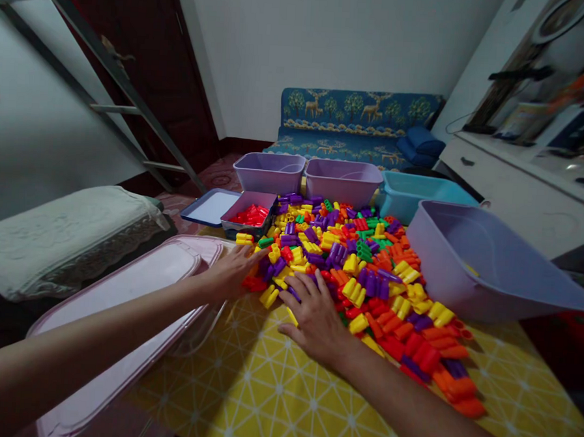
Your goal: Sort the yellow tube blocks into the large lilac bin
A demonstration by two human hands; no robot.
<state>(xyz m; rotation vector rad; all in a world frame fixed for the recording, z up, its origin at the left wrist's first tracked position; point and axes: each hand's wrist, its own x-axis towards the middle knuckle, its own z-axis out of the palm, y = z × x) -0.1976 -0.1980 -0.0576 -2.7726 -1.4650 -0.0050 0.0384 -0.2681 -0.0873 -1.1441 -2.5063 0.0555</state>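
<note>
A wide heap of plastic building pieces [336,250] in red, orange, yellow, purple and green covers much of the table. My left hand [235,269] reaches to the heap's left edge, its fingers stretched out by yellow and red pieces. What lies under those fingertips is partly hidden. My right hand [311,314] rests palm down at the near edge, fingers spread over purple and yellow pieces. Beyond my left hand, a small box [228,225] contains red pieces [252,215]. I see nothing gripped in either hand.
Two purple bins [269,181] [343,182] and a turquoise bin [400,201] line the far side. A larger lavender bin [457,289] stands right. A pink-rimmed lid [120,320] lies left under my forearm. Yellow patterned cloth [263,386] covers the table. A blue sofa [335,139] stands behind.
</note>
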